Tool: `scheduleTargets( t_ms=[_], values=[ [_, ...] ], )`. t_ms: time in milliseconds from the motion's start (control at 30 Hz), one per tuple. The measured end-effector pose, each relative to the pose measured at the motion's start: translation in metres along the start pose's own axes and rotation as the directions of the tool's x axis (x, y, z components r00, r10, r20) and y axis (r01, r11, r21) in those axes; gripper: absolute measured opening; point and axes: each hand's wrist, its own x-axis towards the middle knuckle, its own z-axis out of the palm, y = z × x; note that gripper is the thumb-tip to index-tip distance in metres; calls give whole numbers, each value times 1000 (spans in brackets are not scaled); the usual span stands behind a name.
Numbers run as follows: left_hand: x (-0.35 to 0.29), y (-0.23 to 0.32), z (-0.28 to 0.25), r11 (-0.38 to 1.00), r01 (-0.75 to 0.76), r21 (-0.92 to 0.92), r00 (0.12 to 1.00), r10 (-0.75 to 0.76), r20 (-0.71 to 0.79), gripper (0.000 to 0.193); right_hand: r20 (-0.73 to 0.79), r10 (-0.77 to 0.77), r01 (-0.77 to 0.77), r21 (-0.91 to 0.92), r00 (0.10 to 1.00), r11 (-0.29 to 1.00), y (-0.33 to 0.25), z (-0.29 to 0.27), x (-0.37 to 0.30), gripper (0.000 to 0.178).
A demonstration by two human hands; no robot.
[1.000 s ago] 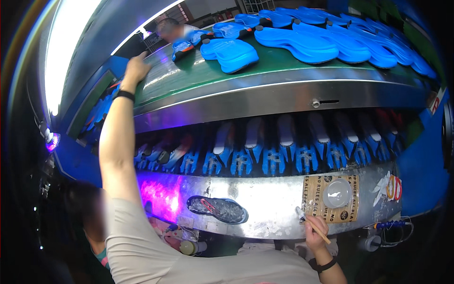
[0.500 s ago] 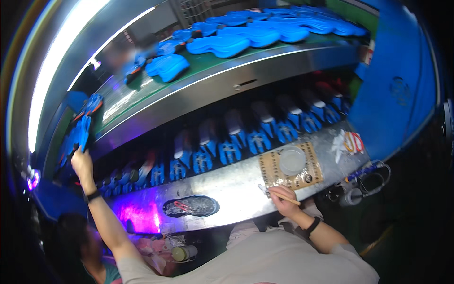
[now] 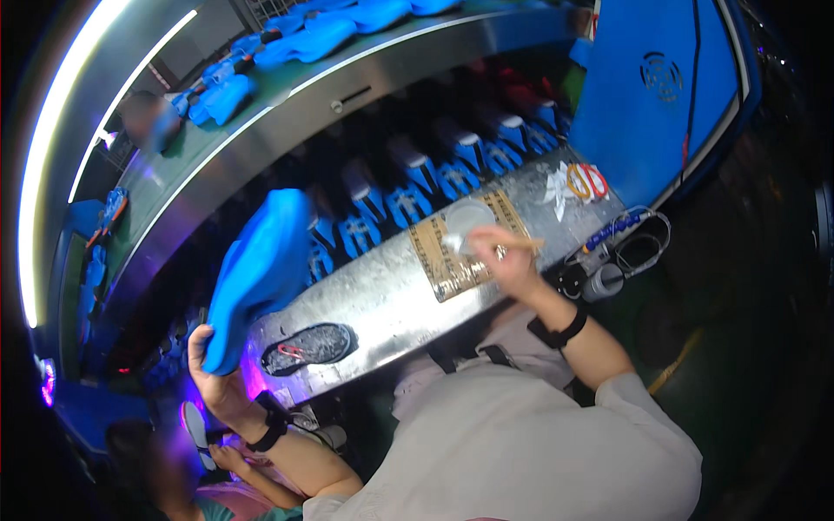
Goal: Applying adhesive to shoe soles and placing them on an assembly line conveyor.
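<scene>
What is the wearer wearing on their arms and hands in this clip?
Both hands are bare, no gloves. The left hand and right hand each have a black band at the wrist. Forearms are uncovered; pale short sleeves end above the elbows.

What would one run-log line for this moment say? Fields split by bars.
left hand: holds blue shoe sole | right hand: holds brush by round dish | metal bench: dark sole lying flat
</scene>
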Motion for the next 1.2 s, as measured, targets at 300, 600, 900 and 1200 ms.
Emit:
scheduleTargets(
  t_ms=[300,600,900,1200],
  values=[
    [9,-44,77,788,38,615,988,-120,93,20,83,193,-155,-337,978,929,-14,-29,55,19],
    [31,-79,105,666,-236,708,924,-71,375,40,10,109,-101,-290,994,952,10,-24,42,18],
    [31,-204,141,986,74,153,987,-50,-154,49,93,194,-163,-271,977,949,26,-23,23,14],
    [3,-213,133,763,524,-379,789,-602,-120,45,52,258,-260,52,965,964,35,-25,6,14]
  ],
)
